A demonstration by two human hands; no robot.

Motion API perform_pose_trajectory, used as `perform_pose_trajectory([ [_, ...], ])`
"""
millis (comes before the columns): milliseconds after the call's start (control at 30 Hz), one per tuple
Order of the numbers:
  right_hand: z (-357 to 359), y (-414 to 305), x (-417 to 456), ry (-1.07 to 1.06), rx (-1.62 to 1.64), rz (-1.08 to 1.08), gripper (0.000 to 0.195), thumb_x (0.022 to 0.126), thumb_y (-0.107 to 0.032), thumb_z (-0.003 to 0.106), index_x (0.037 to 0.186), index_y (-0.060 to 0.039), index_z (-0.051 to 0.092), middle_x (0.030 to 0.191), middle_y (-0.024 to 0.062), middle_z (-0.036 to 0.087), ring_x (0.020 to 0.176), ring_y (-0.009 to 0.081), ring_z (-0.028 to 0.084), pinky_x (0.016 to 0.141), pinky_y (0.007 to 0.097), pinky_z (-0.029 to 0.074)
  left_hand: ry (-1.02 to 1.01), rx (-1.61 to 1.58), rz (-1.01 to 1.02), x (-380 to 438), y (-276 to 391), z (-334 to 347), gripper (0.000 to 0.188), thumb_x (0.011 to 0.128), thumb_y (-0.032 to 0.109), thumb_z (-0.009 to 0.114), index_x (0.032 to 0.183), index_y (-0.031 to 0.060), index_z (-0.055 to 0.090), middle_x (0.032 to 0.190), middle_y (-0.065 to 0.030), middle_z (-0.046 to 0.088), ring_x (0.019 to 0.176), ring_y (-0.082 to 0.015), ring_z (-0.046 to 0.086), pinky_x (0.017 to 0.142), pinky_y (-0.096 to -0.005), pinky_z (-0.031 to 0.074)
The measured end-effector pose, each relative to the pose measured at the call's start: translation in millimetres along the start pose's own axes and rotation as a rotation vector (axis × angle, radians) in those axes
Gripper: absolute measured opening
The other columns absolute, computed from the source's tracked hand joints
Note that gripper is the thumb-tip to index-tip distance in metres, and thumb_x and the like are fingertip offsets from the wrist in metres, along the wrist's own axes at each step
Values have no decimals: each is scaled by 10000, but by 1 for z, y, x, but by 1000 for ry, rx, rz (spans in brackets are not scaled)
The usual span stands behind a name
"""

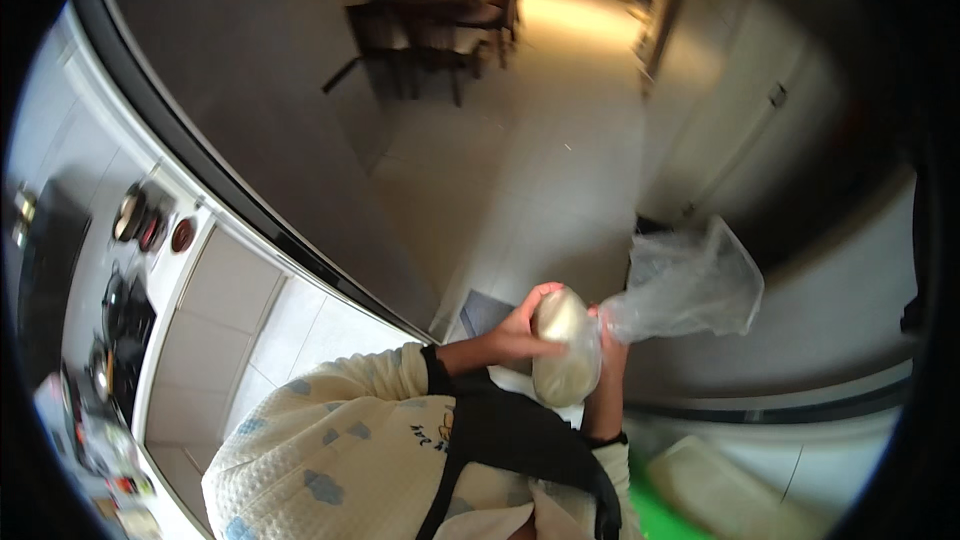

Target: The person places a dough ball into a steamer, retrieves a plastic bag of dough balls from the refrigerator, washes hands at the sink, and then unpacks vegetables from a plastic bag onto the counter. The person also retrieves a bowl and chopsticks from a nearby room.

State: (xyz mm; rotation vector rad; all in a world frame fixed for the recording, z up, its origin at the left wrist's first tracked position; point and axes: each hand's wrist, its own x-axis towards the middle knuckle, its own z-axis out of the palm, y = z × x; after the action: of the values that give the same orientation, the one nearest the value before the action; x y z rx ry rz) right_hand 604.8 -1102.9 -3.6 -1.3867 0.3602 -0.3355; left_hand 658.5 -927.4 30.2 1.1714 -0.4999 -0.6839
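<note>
A clear plastic bag [686, 285] hangs between my hands in front of my body, its loose open end fanned out to the right. Two pale, rounded lumps [564, 382], perhaps buns or dough, sit in its filled left part. My left hand [525, 326] wraps the upper lump through the plastic, thumb across the middle. Just to the right, my right hand [611, 337] grips the gathered neck of the bag. The filled part hides some of its fingers.
Left, a white kitchen counter [169, 292] carries a hob, pans and jars. A sliding-door track [300, 255] crosses the floor. Ahead stand a dark dining table [427, 7] and chairs. A pale cabinet [739, 112] is at right; something green [660, 510] lies low right.
</note>
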Motion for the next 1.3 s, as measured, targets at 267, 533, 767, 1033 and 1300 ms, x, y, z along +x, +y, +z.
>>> perform_pose_trajectory([
  [267,18,26,159,-5,587,242,173,979,-225,494,907,-68,513,831,48,557,783,187,555,770,356,493,-16,766,360,65,31,-54,879,739,268,782,1442,94,283,1366,-112,445,1326,-296,367,1110,-441,265],
  [533,130,-17,297,-411,548,-67,121,960,-191,527,943,-71,519,783,46,544,764,175,539,797,330,462,-70,-916,-325,205,-7,-185,748,863,696,425,1407,185,370,1396,-68,447,1261,-266,433,1010,-514,363],
  [767,220,-16,405,-580,552,339,274,958,-215,509,1151,-27,560,1037,122,630,930,230,622,822,387,525,458,-113,234,275,77,-283,474,793,216,744,1202,66,554,1173,-48,601,993,-156,601,877,-321,486],
  [1033,329,33,578,-1834,-517,264,332,861,-214,600,1146,-43,599,1044,92,661,884,197,634,756,347,526,66,1368,70,320,167,-391,739,667,293,789,1338,259,480,1558,-91,180,1441,-369,-32,1052,-688,69],
  [1300,496,58,698,-1435,-582,-312,264,807,-171,674,1044,-59,646,858,70,665,760,151,603,674,289,491,839,700,-123,332,98,-528,579,826,252,692,1335,123,448,1156,-95,615,1057,-259,578,905,-369,455],
])
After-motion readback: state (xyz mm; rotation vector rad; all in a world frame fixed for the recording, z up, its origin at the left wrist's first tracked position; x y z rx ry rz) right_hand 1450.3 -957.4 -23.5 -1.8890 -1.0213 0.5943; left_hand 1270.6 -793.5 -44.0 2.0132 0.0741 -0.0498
